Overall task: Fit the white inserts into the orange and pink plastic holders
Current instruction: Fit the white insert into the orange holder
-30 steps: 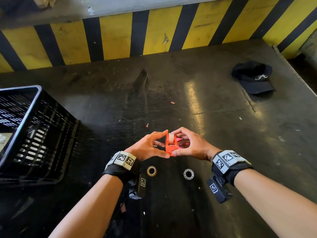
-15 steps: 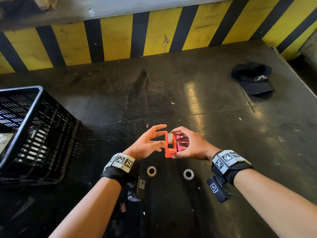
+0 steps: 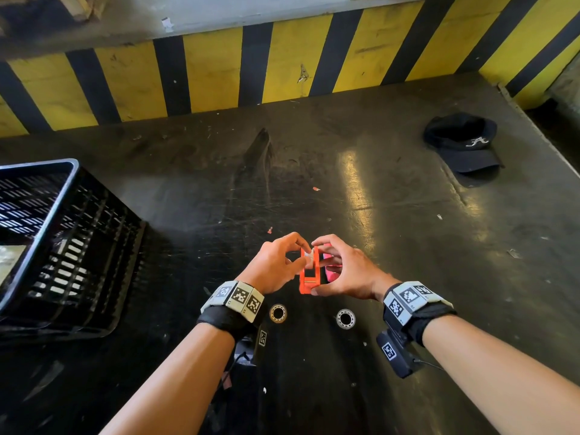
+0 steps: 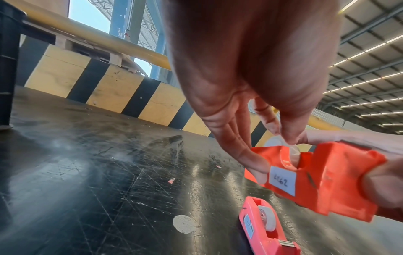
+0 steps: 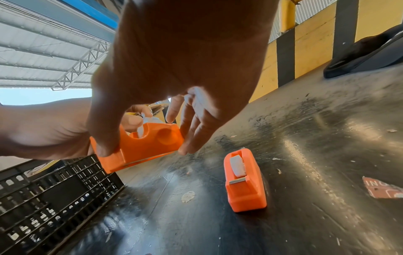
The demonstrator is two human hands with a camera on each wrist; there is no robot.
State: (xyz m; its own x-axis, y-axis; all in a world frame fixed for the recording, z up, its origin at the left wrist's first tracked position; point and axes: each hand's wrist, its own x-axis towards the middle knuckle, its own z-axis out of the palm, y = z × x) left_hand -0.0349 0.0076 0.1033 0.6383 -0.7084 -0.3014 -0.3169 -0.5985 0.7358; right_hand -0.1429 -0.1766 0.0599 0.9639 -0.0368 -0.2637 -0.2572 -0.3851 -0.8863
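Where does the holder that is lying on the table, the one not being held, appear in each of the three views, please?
Head: the pink holder is at centre, mostly hidden behind the right hand.
Left wrist: bottom edge, right of centre, below the orange holder.
Right wrist: lower middle, right of centre, looking orange there.
Shared landmark: the held orange holder, directly beside it in every view.

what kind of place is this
Probably a warehouse or loading dock: a yellow-and-black hazard-striped barrier edges the scuffed black work surface, a high trussed metal roof shows overhead, and a black plastic crate sits nearby.
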